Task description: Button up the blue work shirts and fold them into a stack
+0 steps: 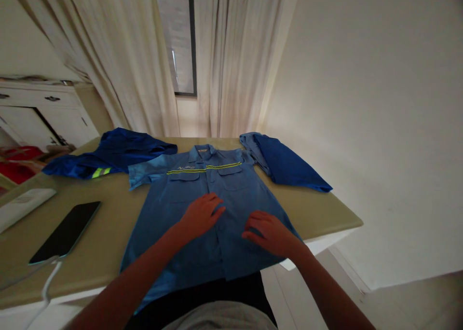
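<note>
A blue short-sleeved work shirt lies spread front side up, its collar toward the curtains and its hem hanging over the table's near edge. Two yellow stripes cross its chest above the flap pockets. My left hand is over the middle of the shirt beside the button placket, fingers apart and slightly bent. To the right of the placket, my right hand hovers on or just above the cloth with its fingers loosely curved. Neither hand grips anything; whether they touch the fabric is hard to tell.
On the tan tabletop lie a crumpled dark blue garment at back left and folded blue clothes at back right. A phone with a white cable and a white box-like object lie at left. A wall stands right.
</note>
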### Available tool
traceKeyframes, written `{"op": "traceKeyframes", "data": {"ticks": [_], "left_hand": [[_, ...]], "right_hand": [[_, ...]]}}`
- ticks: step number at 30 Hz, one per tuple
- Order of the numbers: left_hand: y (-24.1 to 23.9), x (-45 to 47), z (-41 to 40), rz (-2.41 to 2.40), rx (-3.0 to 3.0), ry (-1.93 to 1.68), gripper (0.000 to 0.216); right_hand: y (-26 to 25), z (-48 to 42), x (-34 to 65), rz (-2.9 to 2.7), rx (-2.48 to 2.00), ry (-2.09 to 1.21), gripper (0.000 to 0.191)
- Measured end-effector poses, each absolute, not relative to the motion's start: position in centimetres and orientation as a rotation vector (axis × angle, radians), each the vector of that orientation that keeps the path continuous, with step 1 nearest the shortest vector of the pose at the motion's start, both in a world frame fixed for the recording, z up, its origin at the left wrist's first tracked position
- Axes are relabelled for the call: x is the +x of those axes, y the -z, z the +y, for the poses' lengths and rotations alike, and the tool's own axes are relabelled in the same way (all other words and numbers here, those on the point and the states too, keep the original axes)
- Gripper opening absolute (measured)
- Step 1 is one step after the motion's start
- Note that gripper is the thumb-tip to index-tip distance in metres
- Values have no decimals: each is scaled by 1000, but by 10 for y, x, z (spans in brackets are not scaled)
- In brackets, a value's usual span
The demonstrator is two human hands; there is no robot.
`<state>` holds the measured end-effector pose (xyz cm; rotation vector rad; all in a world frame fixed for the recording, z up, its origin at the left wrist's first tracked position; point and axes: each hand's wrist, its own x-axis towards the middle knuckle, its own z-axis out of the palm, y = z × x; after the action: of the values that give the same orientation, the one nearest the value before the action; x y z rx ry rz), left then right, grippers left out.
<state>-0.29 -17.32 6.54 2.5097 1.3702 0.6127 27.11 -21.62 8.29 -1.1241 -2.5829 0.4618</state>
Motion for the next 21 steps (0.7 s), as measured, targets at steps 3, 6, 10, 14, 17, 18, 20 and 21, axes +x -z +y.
{"op": "traceKeyframes", "data": {"ticks": [3,6,10,14,17,18,20,21], "left_hand": [[-51,7,-109,1494,2543,-613,51],[-26,10,-76,1557,2560,-547,64],[1,4,-72,1526,2568,-512,68],[5,1,-77,1532,2552,-529,70],[2,2,-77,1528,2529,-517,70],[2,2,-77,1526,2522,-517,69],[2,2,-77,1522,2507,-524,69],[3,2,-77,1522,2499,-531,68]], "right_hand": [[-93,-165,251,-2550,-1073,-372,33],[-90,-105,229,-2476,-1045,-368,32],[-65,-22,200,-2311,-1098,-428,35],[-36,62,163,-2158,-1212,-403,49],[-25,112,138,-2065,-1243,-266,62],[-22,124,132,-2058,-1243,-214,60],[-16,139,126,-2095,-1252,-139,46],[-12,143,125,-2133,-1266,-120,35]]}}
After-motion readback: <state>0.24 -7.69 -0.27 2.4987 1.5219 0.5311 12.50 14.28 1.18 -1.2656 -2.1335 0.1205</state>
